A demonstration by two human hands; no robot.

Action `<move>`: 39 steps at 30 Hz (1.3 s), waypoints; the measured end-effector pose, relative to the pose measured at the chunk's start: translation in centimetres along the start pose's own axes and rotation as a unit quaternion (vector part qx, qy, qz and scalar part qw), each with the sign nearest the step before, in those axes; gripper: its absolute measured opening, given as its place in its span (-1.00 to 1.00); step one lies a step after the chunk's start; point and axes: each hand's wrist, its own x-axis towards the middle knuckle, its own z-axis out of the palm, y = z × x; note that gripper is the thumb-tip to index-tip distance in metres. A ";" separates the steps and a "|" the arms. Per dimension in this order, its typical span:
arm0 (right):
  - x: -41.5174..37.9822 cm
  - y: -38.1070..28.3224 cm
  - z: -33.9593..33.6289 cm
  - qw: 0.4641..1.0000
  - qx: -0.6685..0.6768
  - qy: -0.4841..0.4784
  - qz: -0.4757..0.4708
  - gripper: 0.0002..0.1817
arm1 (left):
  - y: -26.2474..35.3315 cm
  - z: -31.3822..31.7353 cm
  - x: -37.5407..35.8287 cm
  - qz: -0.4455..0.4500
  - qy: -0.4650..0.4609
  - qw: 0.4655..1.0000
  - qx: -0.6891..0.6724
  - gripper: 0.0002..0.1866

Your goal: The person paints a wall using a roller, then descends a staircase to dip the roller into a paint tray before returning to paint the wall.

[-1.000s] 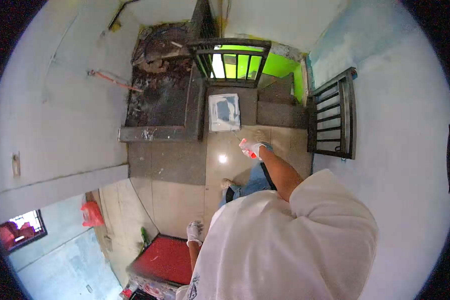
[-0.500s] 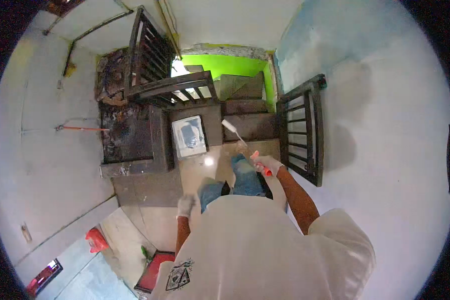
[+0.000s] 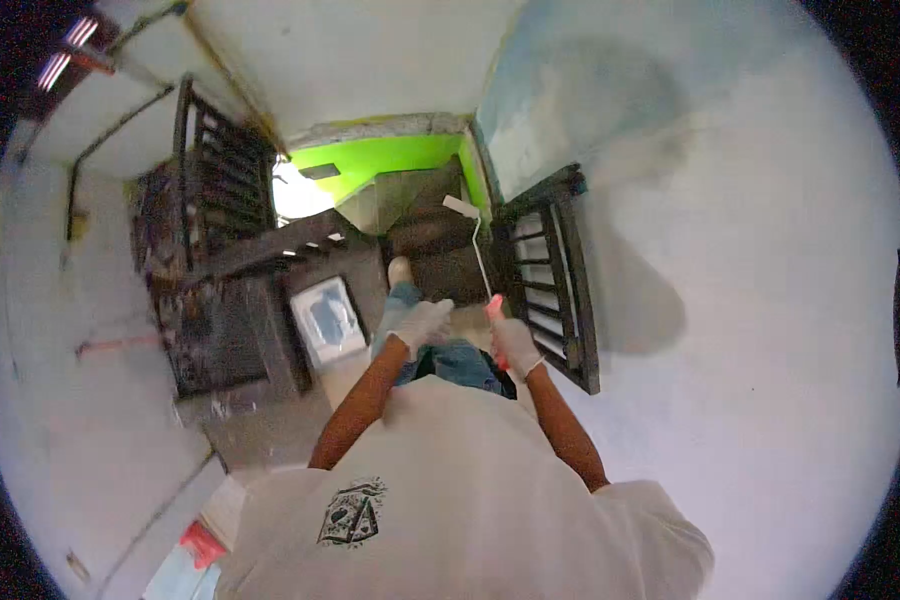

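Note:
My right hand (image 3: 517, 347), in a whitish glove, is closed round the orange-red handle of a paint roller (image 3: 481, 250). The roller's thin metal rod points up and away from me, with its white sleeve at the far end, in front of the dark stairs. My left hand (image 3: 420, 325), also gloved, is in front of my body above my jeans. It holds nothing visible, and its fingers look loosely apart, though slightly blurred. A white paint tray (image 3: 328, 322) with a grey-blue patch inside lies on the floor beyond my left hand, apart from both hands.
Dark stairs (image 3: 435, 235) go up ahead beside a lime-green wall (image 3: 400, 153). A dark slatted railing (image 3: 560, 290) stands close on the right, before a pale wall (image 3: 730, 300). On the left are another dark railing (image 3: 232, 165) and a dark cabinet-like block (image 3: 225, 335). A red bag (image 3: 203, 545) lies lower left.
My left hand has swung up and forward from my side. The roller has risen and points further forward. The view has shifted, and one foot is now forward near the stairs.

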 end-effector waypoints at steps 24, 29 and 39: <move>24.1 -21.1 2.6 0.729 0.604 -0.212 0.242 -0.27 | 5.7 -16.9 9.8 0.282 0.079 0.926 0.238 -0.67; 36.9 -10.3 6.0 0.514 0.814 -0.240 0.124 -0.11 | 6.8 -13.1 13.6 0.025 0.035 0.999 -0.020 -0.75; 52.9 6.1 8.2 0.452 0.867 -0.143 0.156 -0.80 | 8.9 -13.1 25.6 -0.133 -0.019 0.982 0.130 -0.63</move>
